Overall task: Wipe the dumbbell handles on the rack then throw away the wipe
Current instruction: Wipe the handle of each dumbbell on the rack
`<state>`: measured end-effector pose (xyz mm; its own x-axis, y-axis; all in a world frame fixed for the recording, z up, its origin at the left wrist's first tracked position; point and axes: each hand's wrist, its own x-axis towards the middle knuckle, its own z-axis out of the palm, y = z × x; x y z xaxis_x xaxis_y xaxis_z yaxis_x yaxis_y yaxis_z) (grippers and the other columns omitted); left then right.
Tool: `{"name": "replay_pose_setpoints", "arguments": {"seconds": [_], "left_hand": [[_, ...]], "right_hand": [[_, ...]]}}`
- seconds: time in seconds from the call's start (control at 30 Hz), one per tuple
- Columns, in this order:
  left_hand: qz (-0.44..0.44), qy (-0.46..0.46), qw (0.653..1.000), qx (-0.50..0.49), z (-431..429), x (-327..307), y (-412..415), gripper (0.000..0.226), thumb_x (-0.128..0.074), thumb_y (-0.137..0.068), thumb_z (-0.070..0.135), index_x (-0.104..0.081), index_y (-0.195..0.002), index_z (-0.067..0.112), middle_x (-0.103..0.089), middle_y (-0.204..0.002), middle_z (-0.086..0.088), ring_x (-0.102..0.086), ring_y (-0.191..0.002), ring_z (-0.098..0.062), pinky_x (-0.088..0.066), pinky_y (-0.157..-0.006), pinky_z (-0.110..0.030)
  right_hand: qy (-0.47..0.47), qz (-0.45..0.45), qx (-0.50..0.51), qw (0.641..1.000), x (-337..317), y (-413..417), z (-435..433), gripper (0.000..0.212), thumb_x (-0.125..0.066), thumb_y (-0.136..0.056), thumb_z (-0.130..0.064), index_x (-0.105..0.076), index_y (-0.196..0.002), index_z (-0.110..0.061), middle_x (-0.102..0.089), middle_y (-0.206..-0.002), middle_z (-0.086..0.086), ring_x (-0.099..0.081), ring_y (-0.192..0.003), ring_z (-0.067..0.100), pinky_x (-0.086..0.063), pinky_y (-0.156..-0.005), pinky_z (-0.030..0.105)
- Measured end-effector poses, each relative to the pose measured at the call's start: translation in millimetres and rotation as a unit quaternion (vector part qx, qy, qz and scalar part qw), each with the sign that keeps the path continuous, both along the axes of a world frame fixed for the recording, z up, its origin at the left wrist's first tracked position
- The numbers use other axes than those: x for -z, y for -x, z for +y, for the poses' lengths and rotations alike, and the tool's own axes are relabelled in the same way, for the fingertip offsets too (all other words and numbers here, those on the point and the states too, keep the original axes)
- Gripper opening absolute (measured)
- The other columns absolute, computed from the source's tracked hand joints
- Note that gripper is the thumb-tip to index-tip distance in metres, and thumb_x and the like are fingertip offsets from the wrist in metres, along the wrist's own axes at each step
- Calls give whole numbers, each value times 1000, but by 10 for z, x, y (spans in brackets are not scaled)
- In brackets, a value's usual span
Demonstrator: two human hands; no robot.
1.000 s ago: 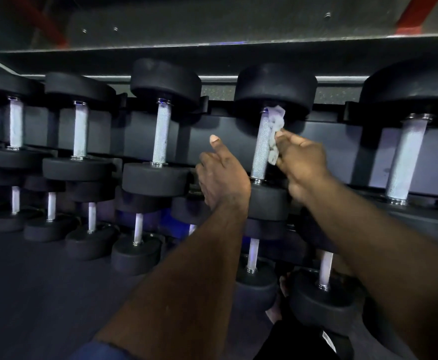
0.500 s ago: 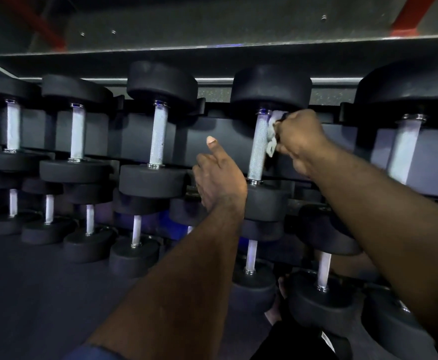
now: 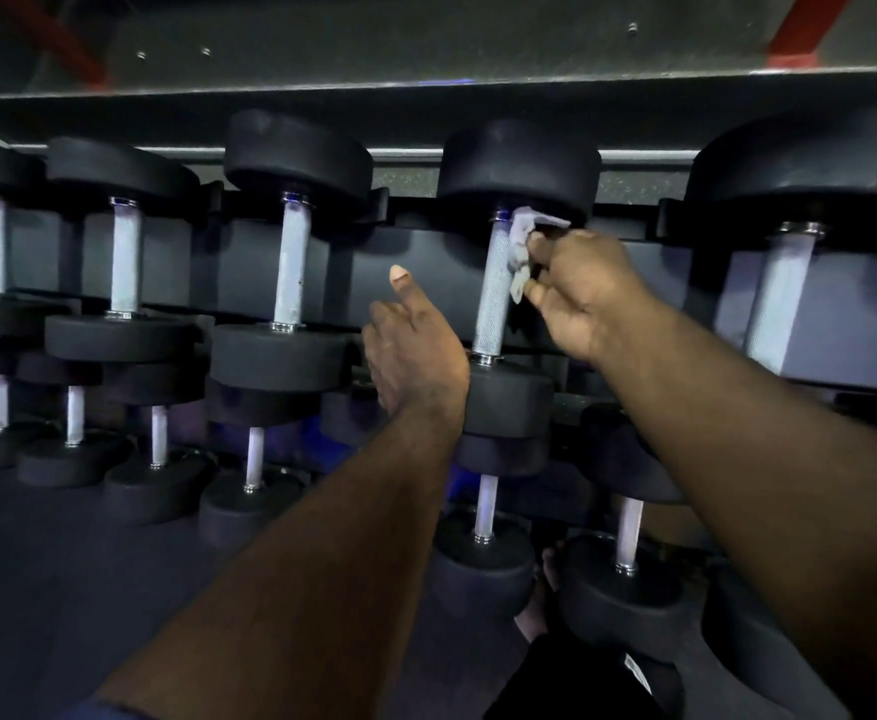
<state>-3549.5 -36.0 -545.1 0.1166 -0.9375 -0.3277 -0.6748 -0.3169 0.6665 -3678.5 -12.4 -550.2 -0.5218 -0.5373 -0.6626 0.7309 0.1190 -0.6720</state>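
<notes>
At the rack point(image 3: 426, 220), right hand point(image 3: 582, 293) pinches the wipe point(image 3: 522, 246) on one handle point(image 3: 496, 304), left hand point(image 3: 415, 350) slack and empty; binning it seemingly remains.

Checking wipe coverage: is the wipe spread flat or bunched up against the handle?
Bunched: the wipe is crumpled in the right hand, against the upper end of the handle.

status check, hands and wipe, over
Right hand pinches the wipe against the upper end of the dumbbell handle. Left hand open, left of that handle, holds nothing. Nothing blocking the handle.
</notes>
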Motion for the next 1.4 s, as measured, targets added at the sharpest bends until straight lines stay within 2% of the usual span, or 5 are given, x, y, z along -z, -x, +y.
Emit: {"name": "replay_pose_setpoints", "arguments": {"seconds": [0.57,0.8,0.97,1.17,1.4], "left_hand": [[15,-7,1000,6,-14,-10,-10,67,-19,-108,61,-57,-135,13,-57,-140,-12,-47,-113,-22,-24,-88,-31],[7,-13,1000,4,-19,-20,2,67,-19,-108,62,-58,-133,14,-57,-139,-11,-48,-113,-23,-24,-88,-31],[7,-16,1000,3,-25,-30,-17,67,-19,-108,62,-58,-133,14,-57,-140,-12,-49,-126,-27,-23,-88,-30],[19,-13,1000,-3,-42,-6,-32,67,-21,-107,64,-60,-127,14,-59,-135,-12,-53,-124,-30,-27,-88,-33],[27,-20,999,-5,-33,17,-37,68,-17,-104,70,-59,-125,21,-59,-130,-5,-56,-118,-26,-36,-88,-39]], "right_hand": [[-51,-65,53,995,-43,94,-284,45,-21,-89,21,-45,-66,-9,-55,-60,15,-58,-70,34,-61,-62,44],[-17,151,176,973,15,-292,-18,35,-78,-76,11,-59,-88,-16,-75,-79,4,-74,-69,15,-57,-59,28],[-15,684,-138,716,330,-229,-61,7,-67,-90,-6,-68,-93,-13,-73,-97,5,-70,-95,21,-53,-83,31],[-99,810,-377,438,293,-178,1,45,-36,-101,-30,-73,-119,-11,-56,-146,12,-41,-143,26,-31,-118,35],[-208,787,-446,372,-32,-224,154,60,-47,-96,-56,-60,-137,-14,-37,-160,9,-26,-151,25,-23,-121,47]]}}
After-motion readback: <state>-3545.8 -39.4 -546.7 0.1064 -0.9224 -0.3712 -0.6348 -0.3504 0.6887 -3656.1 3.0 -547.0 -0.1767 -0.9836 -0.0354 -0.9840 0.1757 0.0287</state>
